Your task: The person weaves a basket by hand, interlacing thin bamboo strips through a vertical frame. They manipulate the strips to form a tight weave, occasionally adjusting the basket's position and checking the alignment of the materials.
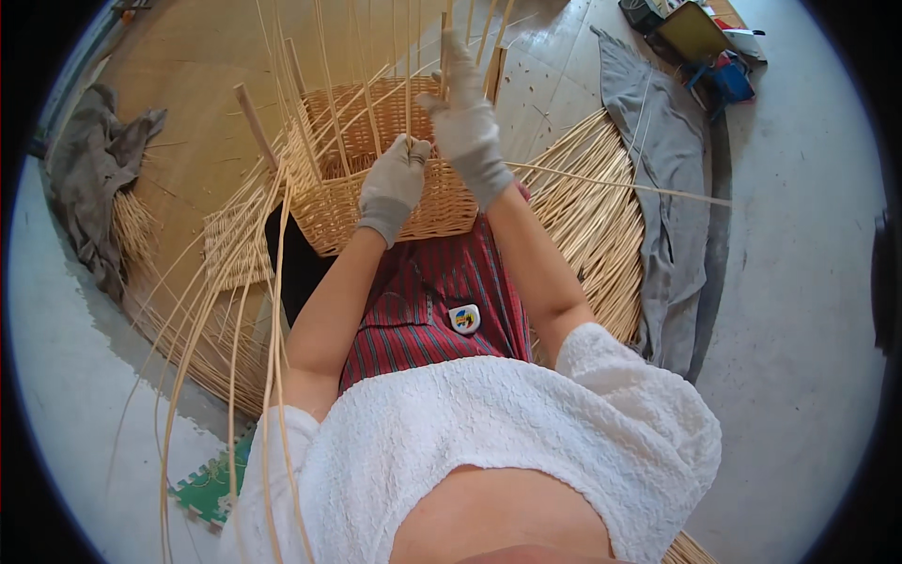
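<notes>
A partly woven wicker basket (324, 214) stands in front of me, with thin upright canes (366, 80) rising from its walls. My left hand (393, 188), in a pale grey work glove, is closed at the near rim, its fingers pinched round an upright cane. My right hand (464, 127), gloved alike, is raised over the basket's right side. Its fingers stretch upward and its thumb stands apart, beside a wooden stick at the far wall. A long loose cane (648, 188) runs out to the right from beside my right wrist. Other long canes trail down at left.
A fanned bundle of canes (601, 240) lies at right, beside a grey cloth (672, 263). Another grey cloth (89, 160) and more canes lie at left. A flat woven panel (235, 240) sits left of the basket. Tools and containers (691, 42) stand at the far right.
</notes>
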The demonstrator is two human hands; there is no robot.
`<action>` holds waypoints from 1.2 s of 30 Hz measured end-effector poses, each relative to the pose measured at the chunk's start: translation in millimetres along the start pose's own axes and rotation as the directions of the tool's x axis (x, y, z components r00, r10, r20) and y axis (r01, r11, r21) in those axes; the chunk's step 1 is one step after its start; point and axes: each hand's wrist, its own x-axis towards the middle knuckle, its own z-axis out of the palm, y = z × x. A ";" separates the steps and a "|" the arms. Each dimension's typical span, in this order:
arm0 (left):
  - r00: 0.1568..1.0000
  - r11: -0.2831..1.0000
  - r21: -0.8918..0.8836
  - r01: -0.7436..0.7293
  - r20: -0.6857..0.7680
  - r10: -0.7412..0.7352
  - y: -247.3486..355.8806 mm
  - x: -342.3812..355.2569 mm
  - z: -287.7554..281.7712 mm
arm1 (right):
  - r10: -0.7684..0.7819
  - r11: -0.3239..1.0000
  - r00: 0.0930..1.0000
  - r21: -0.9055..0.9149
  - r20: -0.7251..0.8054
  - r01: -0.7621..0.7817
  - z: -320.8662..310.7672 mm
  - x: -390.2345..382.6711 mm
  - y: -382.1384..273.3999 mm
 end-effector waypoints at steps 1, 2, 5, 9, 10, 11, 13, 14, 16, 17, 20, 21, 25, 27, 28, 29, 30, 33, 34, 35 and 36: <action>0.987 0.988 -0.054 0.142 0.082 -0.137 10.3 0.1 -10.3 | 0.050 0.999 0.998 0.015 0.049 -0.051 -20.8 -16.0 6.7; 0.989 0.990 -0.044 0.133 0.074 -0.130 3.5 -3.8 -13.3 | 0.099 0.994 0.990 0.032 0.105 -0.103 -39.1 -31.7 13.1; 0.996 0.996 -0.046 0.080 0.049 -0.078 -3.9 4.1 -12.6 | 0.171 0.984 0.964 -0.081 0.203 -0.158 -72.6 -57.3 29.2; 0.985 0.982 -0.119 0.148 0.101 -0.137 -1.6 -10.1 -7.7 | -0.287 0.805 0.881 -0.404 0.376 0.435 -21.5 -9.4 -26.3; 0.978 0.973 -0.127 0.191 0.113 -0.177 11.8 -9.8 -8.2 | -0.310 0.617 0.837 -0.575 0.450 0.538 -8.9 8.9 -23.2; 0.968 0.959 -0.150 0.241 0.110 -0.226 19.5 -8.8 -10.2 | -0.267 0.655 0.870 -0.584 0.415 0.480 -3.9 18.2 -20.9; 0.990 0.991 -0.063 0.119 0.083 -0.114 15.9 -8.4 -4.8 | -0.176 0.720 0.924 -0.595 0.340 0.357 -2.5 31.3 -21.1; 0.997 0.997 -0.038 0.067 0.052 -0.065 11.9 -3.0 -3.0 | -0.207 0.752 0.927 -0.555 0.312 0.355 -22.1 15.1 -20.5; 0.996 0.994 -0.082 0.076 0.052 -0.072 -7.7 1.4 -5.5 | -0.109 0.788 0.950 -0.557 0.292 0.262 -60.1 -30.1 -30.3; 0.996 0.993 -0.102 0.064 0.062 -0.058 -12.0 5.1 -3.7 | 0.021 0.829 0.983 -0.552 0.180 0.084 -79.6 -64.7 -19.3; 0.955 0.965 -0.101 -0.244 -0.198 0.220 -31.4 -9.0 5.0 | 0.264 0.931 0.964 -0.259 -0.008 -0.257 -66.8 -101.5 -41.2; 0.955 0.945 -0.219 -0.243 -0.223 0.194 -32.9 -30.1 1.1 | 0.336 0.934 0.940 -0.107 -0.058 -0.340 -52.9 -110.8 -57.0; 0.916 0.957 -0.104 -0.272 -0.332 0.224 -55.2 -88.4 -38.5 | 0.352 0.907 0.826 0.057 0.439 -0.417 30.7 -97.8 -73.9; 0.872 0.976 0.119 -0.181 -0.439 0.215 -100.9 -96.9 -63.6 | 0.316 0.943 0.826 -0.251 0.467 -0.219 80.0 -74.7 -80.0; 0.836 0.962 0.248 -0.117 -0.498 0.230 -109.0 -98.8 -75.5 | 0.349 0.929 0.848 -0.270 0.400 -0.255 108.2 -66.1 -64.3; 0.772 0.904 0.425 -0.041 -0.561 0.299 -100.8 -100.3 -89.6 | 0.382 0.912 0.864 -0.286 0.327 -0.295 134.6 -53.2 -44.6; 0.841 0.893 0.434 -0.116 -0.435 0.321 -91.7 -94.2 -101.1 | 0.611 0.792 0.738 -0.244 0.288 -0.560 151.1 -31.4 -26.5; 0.864 0.837 0.546 0.027 -0.435 0.255 -99.7 -92.5 -107.3 | 0.846 0.533 0.513 -0.208 0.144 -0.820 185.7 -24.9 -17.4; 0.910 0.872 0.481 0.086 -0.394 0.128 -117.5 -90.0 -109.1 | 0.868 0.494 0.494 -0.216 0.055 -0.842 187.5 -27.1 -14.6; 0.907 0.848 0.518 0.111 -0.401 0.126 -117.7 -89.7 -111.0 | 0.864 0.500 0.502 -0.183 0.040 -0.846 188.9 -31.8 -18.4; 0.900 0.824 0.549 0.142 -0.418 0.123 -114.1 -93.5 -111.3 | 0.856 0.514 0.515 -0.155 0.032 -0.844 189.3 -40.6 -30.0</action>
